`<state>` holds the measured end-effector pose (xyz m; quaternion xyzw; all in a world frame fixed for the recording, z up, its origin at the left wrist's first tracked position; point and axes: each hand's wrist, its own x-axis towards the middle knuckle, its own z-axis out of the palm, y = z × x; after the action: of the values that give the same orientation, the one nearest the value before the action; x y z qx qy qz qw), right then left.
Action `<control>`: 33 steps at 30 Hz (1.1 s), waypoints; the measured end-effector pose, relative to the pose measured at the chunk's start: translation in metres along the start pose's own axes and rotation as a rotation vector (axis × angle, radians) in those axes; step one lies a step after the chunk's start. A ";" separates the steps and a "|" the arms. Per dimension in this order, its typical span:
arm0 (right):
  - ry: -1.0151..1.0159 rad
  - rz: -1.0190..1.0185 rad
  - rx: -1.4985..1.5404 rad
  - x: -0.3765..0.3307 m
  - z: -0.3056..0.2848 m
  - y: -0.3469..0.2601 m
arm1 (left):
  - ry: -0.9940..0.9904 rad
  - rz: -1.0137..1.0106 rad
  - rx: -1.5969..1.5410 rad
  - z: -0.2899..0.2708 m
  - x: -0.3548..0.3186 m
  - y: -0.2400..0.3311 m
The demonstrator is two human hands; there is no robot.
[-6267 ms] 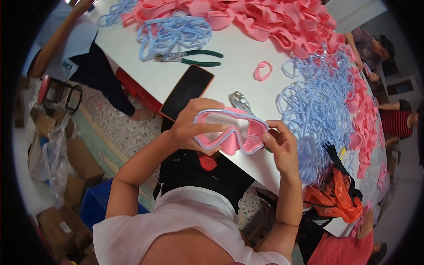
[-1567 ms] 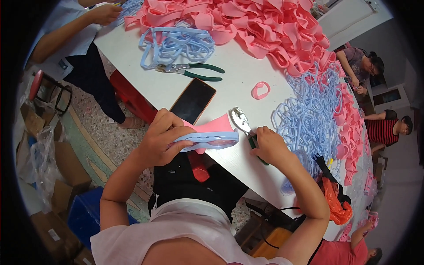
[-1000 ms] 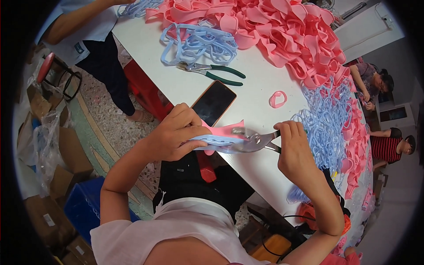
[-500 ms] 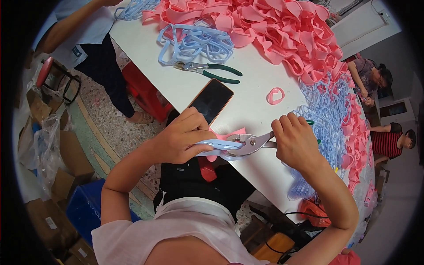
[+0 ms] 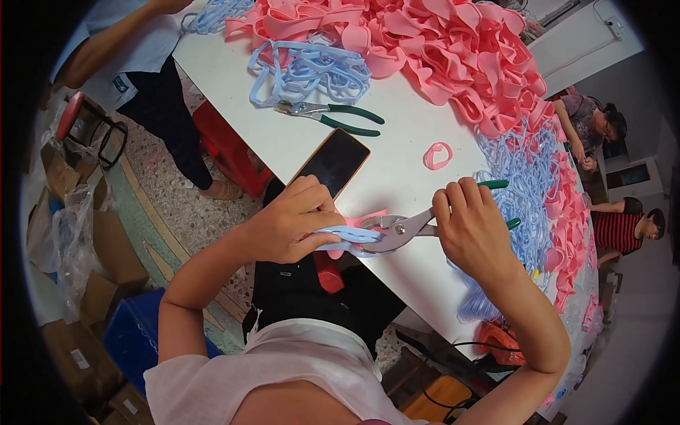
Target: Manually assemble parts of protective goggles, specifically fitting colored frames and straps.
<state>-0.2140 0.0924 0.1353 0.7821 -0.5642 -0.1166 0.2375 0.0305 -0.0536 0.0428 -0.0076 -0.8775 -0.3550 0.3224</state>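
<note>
Pale blue strap (image 5: pixel 352 234) and the pink piece (image 5: pixel 358 218) under it now sit between the metal blades of your pliers (image 5: pixel 405 228), at the near edge of the worktop (image 5: pixel 397 163). Half a second ago the tool was only arriving; a little before that it lay beside the phone (image 5: pixel 331 163). Your left hand (image 5: pixel 290 221) pinches the strap tight, your right hand (image 5: pixel 473 228) is wrapped around the green handles, so the squeeze looks under way.
</note>
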 end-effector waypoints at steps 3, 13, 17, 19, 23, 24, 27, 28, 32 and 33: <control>-0.051 -0.049 -0.033 0.001 -0.005 0.003 | -0.025 0.007 -0.001 0.001 0.001 0.002; -0.154 -0.099 0.071 0.001 -0.001 0.012 | -0.052 -0.026 -0.083 0.006 0.002 0.006; -0.056 -0.045 0.067 0.008 -0.008 0.006 | -0.017 0.009 -0.002 0.007 0.006 0.006; -0.129 -0.028 0.039 0.009 -0.013 0.001 | -0.007 0.016 0.002 0.007 0.007 0.007; -0.196 -0.037 0.017 0.010 -0.006 0.001 | 0.007 0.003 0.008 0.009 0.007 0.006; -0.173 -0.021 0.040 0.010 0.002 0.001 | 0.003 -0.010 0.016 0.012 0.005 0.004; -0.082 0.025 0.112 0.008 0.009 0.000 | 0.007 -0.006 0.048 0.012 0.004 0.002; -0.013 0.050 0.168 0.008 0.010 -0.001 | 0.017 0.002 0.075 0.012 0.003 0.003; -0.060 0.107 0.139 0.004 0.000 -0.006 | 0.071 0.007 0.132 0.009 0.003 0.004; -0.093 0.106 0.132 0.002 0.001 -0.006 | 0.083 0.013 0.152 0.008 0.004 0.005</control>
<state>-0.2088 0.0913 0.1322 0.7588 -0.6217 -0.1026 0.1649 0.0244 -0.0457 0.0436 0.0258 -0.8876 -0.2854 0.3607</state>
